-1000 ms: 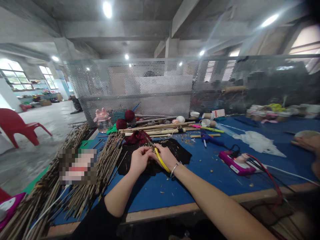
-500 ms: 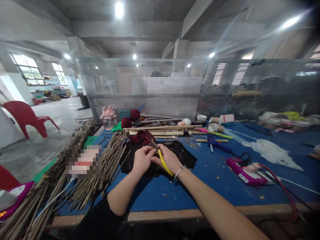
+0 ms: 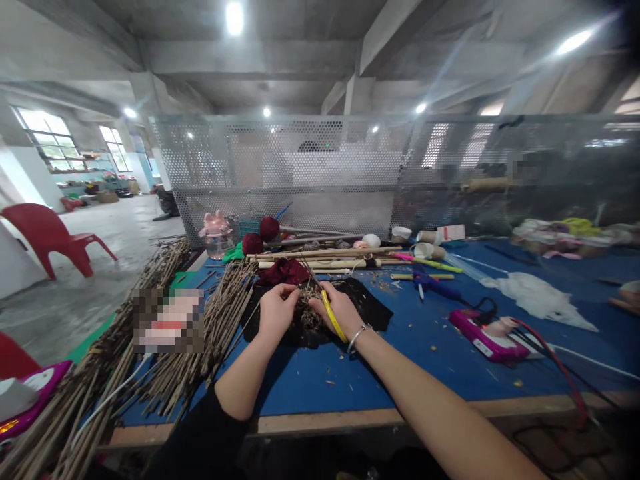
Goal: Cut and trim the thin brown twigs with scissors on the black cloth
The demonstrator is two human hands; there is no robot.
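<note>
My left hand (image 3: 274,311) and my right hand (image 3: 341,310) meet over a black cloth (image 3: 370,310) on the blue table (image 3: 425,360). Between them sits a small tangle of thin brown twigs (image 3: 309,301). The left hand's fingers curl and pinch at the twigs. My right hand is closed round yellow-handled scissors (image 3: 331,313), whose blades point up and left into the twigs. A silver bracelet circles my right wrist. Dark red fabric (image 3: 285,270) lies just beyond the hands.
Long bundles of sticks (image 3: 150,347) cover the table's left side. Bamboo rods (image 3: 325,257), red yarn balls (image 3: 260,237), a blue glue gun (image 3: 435,285), a pink power strip (image 3: 483,337) with cables and white fabric (image 3: 535,297) lie around. A perforated metal screen (image 3: 320,173) stands behind. Red chair (image 3: 45,237) at left.
My hands have shifted slightly apart, showing the twig tangle between them. The view has dropped a little. The scissors stay in my right hand.
</note>
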